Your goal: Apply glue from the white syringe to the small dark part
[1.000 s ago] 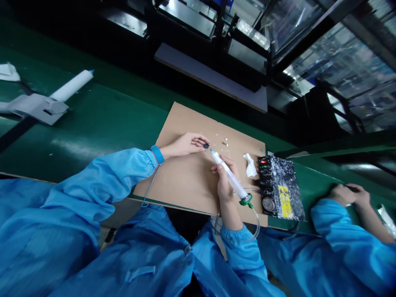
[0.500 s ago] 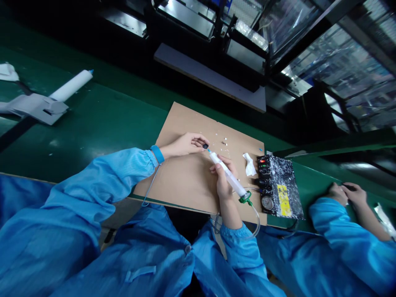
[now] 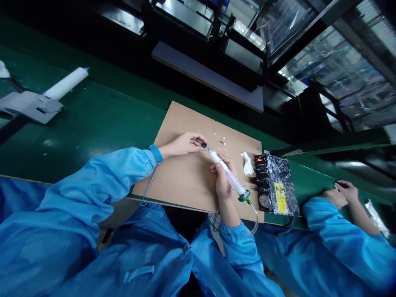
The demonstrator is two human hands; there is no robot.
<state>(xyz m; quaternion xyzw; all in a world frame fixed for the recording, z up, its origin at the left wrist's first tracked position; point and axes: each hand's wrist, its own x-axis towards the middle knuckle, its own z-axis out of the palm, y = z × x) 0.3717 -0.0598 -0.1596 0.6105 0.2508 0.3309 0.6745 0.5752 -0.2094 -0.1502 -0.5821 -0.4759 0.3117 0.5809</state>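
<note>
My left hand [image 3: 185,144] rests on a brown cardboard sheet [image 3: 185,181] and pinches a small black part [image 3: 203,145] between its fingertips. My right hand [image 3: 223,177] is wrapped round a white glue syringe [image 3: 227,173] with a blue tip pointing at that part, a short gap away. A green fitting [image 3: 245,198] and a clear hose [image 3: 252,218] run from the syringe's back end. Both my arms wear blue sleeves, and a blue strap sits on my left wrist.
A dispenser control box [image 3: 275,189] spattered with white stands right of the cardboard, a crumpled tissue [image 3: 246,163] beside it. A white cartridge gun [image 3: 46,97] lies far left on the green belt [image 3: 93,119]. A co-worker's hands [image 3: 342,194] work at the right.
The syringe tip has drawn back slightly from the black part. The co-worker's hands have shifted right. The view has tilted a little.
</note>
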